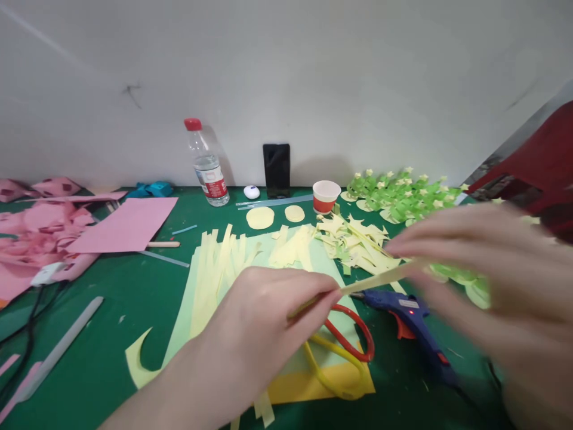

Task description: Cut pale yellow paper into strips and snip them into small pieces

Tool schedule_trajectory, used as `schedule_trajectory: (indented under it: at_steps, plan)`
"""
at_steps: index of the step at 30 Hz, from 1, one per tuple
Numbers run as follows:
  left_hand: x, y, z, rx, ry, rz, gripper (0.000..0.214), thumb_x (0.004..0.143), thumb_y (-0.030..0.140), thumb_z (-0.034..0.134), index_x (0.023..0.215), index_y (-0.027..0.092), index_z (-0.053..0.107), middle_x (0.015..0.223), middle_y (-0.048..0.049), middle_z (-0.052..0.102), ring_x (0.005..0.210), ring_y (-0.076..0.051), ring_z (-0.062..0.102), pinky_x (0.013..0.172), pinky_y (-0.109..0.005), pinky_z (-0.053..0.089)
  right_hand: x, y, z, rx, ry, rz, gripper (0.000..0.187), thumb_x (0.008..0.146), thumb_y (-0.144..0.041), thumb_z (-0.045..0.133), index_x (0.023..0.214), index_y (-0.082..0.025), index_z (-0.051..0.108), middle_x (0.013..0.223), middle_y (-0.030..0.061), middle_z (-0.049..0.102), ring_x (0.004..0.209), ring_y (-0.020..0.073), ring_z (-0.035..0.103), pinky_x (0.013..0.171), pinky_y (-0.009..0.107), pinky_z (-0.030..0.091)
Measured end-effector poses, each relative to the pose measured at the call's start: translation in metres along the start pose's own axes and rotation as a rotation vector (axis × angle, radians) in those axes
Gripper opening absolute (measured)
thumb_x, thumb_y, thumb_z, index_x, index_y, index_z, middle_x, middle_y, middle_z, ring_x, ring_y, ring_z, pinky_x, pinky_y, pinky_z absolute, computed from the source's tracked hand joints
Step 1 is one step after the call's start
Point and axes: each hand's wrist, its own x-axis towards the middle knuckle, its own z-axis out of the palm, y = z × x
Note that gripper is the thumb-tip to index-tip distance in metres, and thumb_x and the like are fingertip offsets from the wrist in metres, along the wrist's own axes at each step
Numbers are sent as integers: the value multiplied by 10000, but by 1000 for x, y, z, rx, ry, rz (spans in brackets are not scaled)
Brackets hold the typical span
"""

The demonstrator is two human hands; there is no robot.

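A narrow pale yellow paper strip (371, 281) stretches between my two hands. My left hand (264, 328) is closed, pinching the strip between thumb and fingers. On the right, my right hand (492, 280) is smeared by motion; the strip's other end runs in between its thumb and fingers. Beneath my left hand, scissors with red and yellow handles (367, 341) lie on light green paper (182, 325), their blades hidden. Several loose yellow strips (208, 263) cover that paper. A blue glue gun (418, 325) with a small red light lies under the right hand.
Along the wall stand a water bottle (209, 170), a black phone (277, 170) and a paper cup (326, 197). Yellow paper scraps (353, 239) and green star-tipped pieces (403, 194) lie right. Pink paper (128, 226) and a glue stick (62, 346) lie left.
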Motion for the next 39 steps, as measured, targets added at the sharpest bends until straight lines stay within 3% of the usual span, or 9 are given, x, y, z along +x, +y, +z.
schedule_trajectory:
  at_steps: [2,6,11,19,24,30,34,37,39]
  plan:
    - [-1,-2,4,60,9,38,201,867,150,522,697,141,628,637,14,687,506,-93,612,482,-168,450,5,-19,15,97,-139,-101,148,858,-141,499,785,-205,610,762,23,675,723,141,618,670,264,484]
    - [-1,-3,9,79,-12,43,206,872,142,501,704,147,619,634,9,679,504,-100,592,484,-192,435,10,-26,30,165,-156,-16,229,851,-108,458,714,-149,636,704,43,691,652,114,643,592,185,501]
    - [0,-2,11,109,-8,-10,187,820,118,530,662,157,623,587,23,669,450,-97,562,446,-197,406,10,-20,25,241,-248,66,196,798,-69,450,690,-153,590,669,14,671,585,75,620,534,128,474]
    - [5,-7,-6,-60,-28,-219,153,718,73,610,642,196,658,608,73,697,469,-87,606,439,-133,452,5,-16,16,228,-276,213,157,793,-146,443,682,-210,533,631,-18,614,507,97,557,425,167,433]
    - [9,-12,-16,-81,-3,-259,164,724,99,605,613,207,661,595,75,699,493,-96,623,449,-120,475,2,-4,4,174,-279,258,150,801,-225,484,663,-236,542,600,-28,610,486,120,560,409,198,429]
    - [9,-22,-29,9,103,-321,112,714,160,619,636,216,676,606,57,705,523,-117,644,447,-135,488,2,4,-6,54,-233,311,210,815,-302,446,641,-250,551,567,-18,621,451,151,578,371,229,447]
    - [10,-30,-25,302,173,-314,103,723,169,600,643,197,658,623,26,704,507,-149,629,433,-205,471,3,-1,3,102,-276,252,179,798,-238,459,641,-238,544,583,-29,620,443,121,570,362,199,432]
    - [11,-29,-12,474,231,-269,144,776,141,521,781,160,663,751,-31,724,624,-198,660,545,-282,524,4,-8,9,81,-259,210,169,790,-203,442,648,-221,533,591,-24,615,459,110,565,400,195,440]
    - [11,-24,1,444,271,-158,232,829,110,443,952,112,639,948,-88,712,886,-222,656,776,-342,537,5,-11,13,67,-257,185,171,785,-184,428,651,-210,532,589,-16,614,456,107,563,412,197,438]
